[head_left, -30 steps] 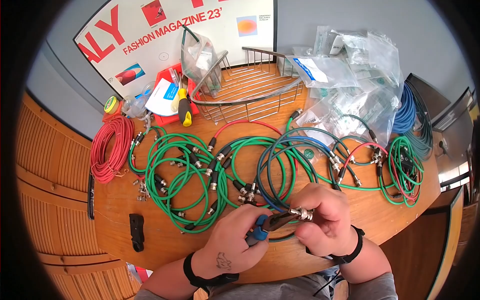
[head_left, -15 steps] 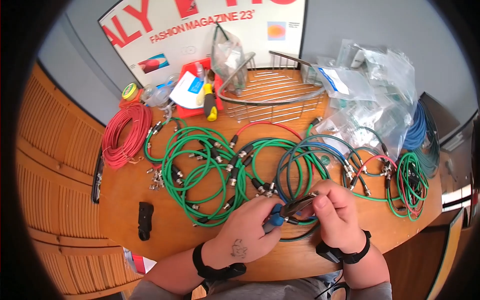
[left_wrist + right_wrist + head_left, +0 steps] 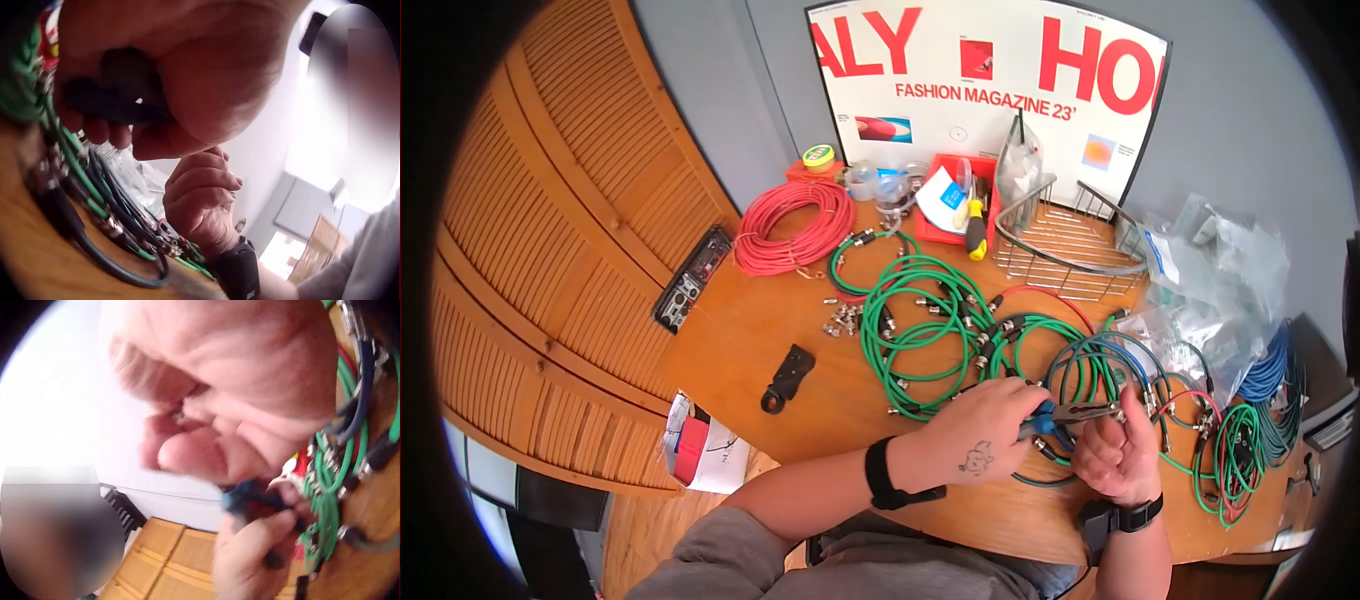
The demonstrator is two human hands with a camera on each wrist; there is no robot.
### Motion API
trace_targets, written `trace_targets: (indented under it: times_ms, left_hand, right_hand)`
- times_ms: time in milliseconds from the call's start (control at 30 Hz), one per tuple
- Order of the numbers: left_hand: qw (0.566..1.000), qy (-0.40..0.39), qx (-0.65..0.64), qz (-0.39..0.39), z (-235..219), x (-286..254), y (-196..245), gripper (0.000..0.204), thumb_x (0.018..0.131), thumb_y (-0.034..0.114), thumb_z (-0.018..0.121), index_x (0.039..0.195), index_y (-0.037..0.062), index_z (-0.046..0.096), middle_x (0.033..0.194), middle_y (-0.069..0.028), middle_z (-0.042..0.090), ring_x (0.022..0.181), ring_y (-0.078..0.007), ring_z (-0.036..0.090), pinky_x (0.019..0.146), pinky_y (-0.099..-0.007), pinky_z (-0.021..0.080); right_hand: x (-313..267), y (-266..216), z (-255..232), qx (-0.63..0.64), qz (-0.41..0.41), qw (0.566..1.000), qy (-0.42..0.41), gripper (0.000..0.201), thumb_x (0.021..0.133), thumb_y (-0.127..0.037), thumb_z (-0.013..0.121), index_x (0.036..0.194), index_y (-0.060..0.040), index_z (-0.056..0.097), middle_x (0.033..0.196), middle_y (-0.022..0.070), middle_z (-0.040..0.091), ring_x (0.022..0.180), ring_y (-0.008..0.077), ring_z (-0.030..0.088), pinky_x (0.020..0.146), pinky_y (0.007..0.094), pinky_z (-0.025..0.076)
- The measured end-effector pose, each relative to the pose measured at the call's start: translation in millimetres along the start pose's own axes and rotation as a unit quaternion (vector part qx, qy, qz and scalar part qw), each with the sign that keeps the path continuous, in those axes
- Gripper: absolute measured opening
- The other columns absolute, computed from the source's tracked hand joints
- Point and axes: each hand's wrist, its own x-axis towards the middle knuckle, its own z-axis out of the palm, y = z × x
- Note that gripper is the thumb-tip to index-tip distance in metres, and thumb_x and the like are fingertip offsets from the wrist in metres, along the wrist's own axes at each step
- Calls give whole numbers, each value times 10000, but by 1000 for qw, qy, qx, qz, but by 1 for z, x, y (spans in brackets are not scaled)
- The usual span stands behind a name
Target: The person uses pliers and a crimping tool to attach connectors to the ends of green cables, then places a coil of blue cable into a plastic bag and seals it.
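Observation:
My left hand (image 3: 965, 440) grips a pair of pliers (image 3: 1086, 411) by its blue and grey handles; the metal nose points right. Dark handles (image 3: 112, 109) show under the curled fingers in the left wrist view. At the nose tip, my right hand (image 3: 1115, 460) has its thumb raised and fingers curled, pinching a small metal connector (image 3: 1117, 412). Most of that connector is covered by the fingers; in the right wrist view only a glint (image 3: 179, 414) of metal shows between them. Both hands are above the table's front edge, over a dark cable loop (image 3: 1045, 482).
Green cable coils (image 3: 915, 330) with BNC ends spread across the wooden table (image 3: 730, 340). Loose metal connectors (image 3: 842, 318) and a black tool (image 3: 788, 378) lie left. Behind are a red cable coil (image 3: 795, 228), a red bin (image 3: 945, 232), a wire basket (image 3: 1070, 262) and plastic bags (image 3: 1220, 280).
The head view has swung left, so the table appears further right. The right hand has turned so its thumb points up, and its fingers have closed in at the pliers' tip. The left hand keeps its grip.

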Motion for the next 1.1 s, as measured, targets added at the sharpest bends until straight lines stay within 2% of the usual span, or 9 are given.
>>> trace_targets:
  times_ms: [67,100,233,367,533,667,767,967,1100]
  left_hand:
    - [995,-28,99,14,-21,-12,4,404,739,28,618,1136,12,543,955,-183,572,945,-368,568,818,-441,466]
    - [994,-1,106,22,-26,-20,1,394,755,14,589,1148,31,565,961,-169,590,910,-378,588,774,-443,486]
    - [983,18,164,-84,-74,-53,-3,372,771,56,603,1143,42,583,987,-187,611,931,-381,609,805,-447,496]
    - [928,103,301,-197,-134,-78,-13,327,810,182,660,1094,24,619,999,-213,635,958,-394,615,820,-436,502]
    - [861,181,367,-303,-179,-125,-92,350,836,269,664,1053,-3,627,975,-246,637,943,-427,602,827,-465,489]
    - [828,189,398,-346,-181,-158,-136,373,842,275,662,1059,-26,623,968,-277,626,941,-442,597,829,-470,483]
    - [843,177,392,-321,-178,-168,-147,385,847,285,668,1071,-26,624,974,-280,620,946,-431,596,839,-469,478]
    - [870,228,350,-262,-159,-150,-97,384,849,220,685,1106,-57,616,1036,-227,611,944,-388,603,847,-417,489]
    - [898,205,249,-299,-124,-145,-62,452,826,188,714,1162,-82,579,1061,-236,594,1008,-382,594,880,-402,488]
  right_hand:
    - [-3,3,3,-231,-40,971,49,550,990,-497,470,665,-57,531,552,60,464,488,211,492,462,299,392]
    - [-1,6,0,-259,-63,963,26,526,1004,-477,446,685,-61,501,549,52,442,496,218,506,457,312,397]
    - [-2,4,3,-260,-84,962,1,521,1010,-467,436,691,-60,501,554,48,445,508,219,513,478,308,406]
    - [1,7,6,-219,-85,972,24,494,1007,-430,466,711,-40,528,571,60,469,525,223,528,498,304,419]
    - [4,13,23,-276,-84,954,82,450,1007,-396,479,765,-26,563,613,71,509,556,216,545,531,300,434]
    - [4,14,17,-270,-79,958,59,417,1009,-393,474,861,-19,580,670,74,540,604,206,558,562,301,442]
    - [1,13,23,-247,-59,967,15,417,1003,-397,491,953,1,603,700,54,554,635,190,572,599,290,461]
    - [-3,16,28,-242,-72,967,-30,295,1009,-280,508,1016,3,591,767,57,592,659,157,599,623,271,478]
    - [-7,18,34,-277,-108,954,-19,199,987,-156,554,1110,-5,594,811,50,618,690,113,609,629,248,490]
